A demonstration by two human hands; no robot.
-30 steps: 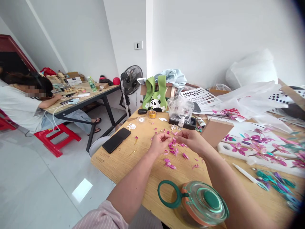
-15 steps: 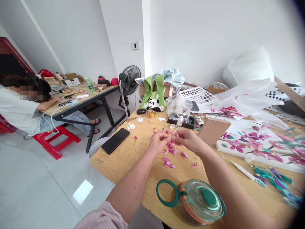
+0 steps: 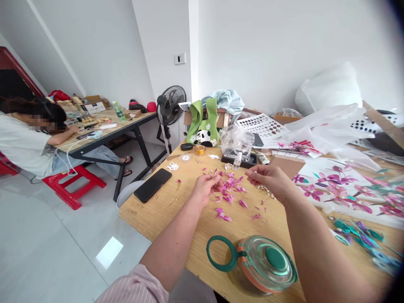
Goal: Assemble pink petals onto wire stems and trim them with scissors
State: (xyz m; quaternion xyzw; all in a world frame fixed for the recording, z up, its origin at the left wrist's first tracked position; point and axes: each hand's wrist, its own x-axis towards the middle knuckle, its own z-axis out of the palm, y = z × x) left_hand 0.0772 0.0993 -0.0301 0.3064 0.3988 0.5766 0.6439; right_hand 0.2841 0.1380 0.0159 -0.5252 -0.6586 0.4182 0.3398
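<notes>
Right hand has moved away from left hand over the table, fan beyond, both grips' state unclear.

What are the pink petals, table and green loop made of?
Pink petals: maybe fabric or plastic, thin and slightly shiny. Table: wood or wood-look board, smooth, with streaky grain. Green loop: probably plastic or rubber, dull and evenly coloured.

a wooden table carries scattered pink petals, a black phone, a lidded jar, a small bottle and a yellow roll.
</notes>
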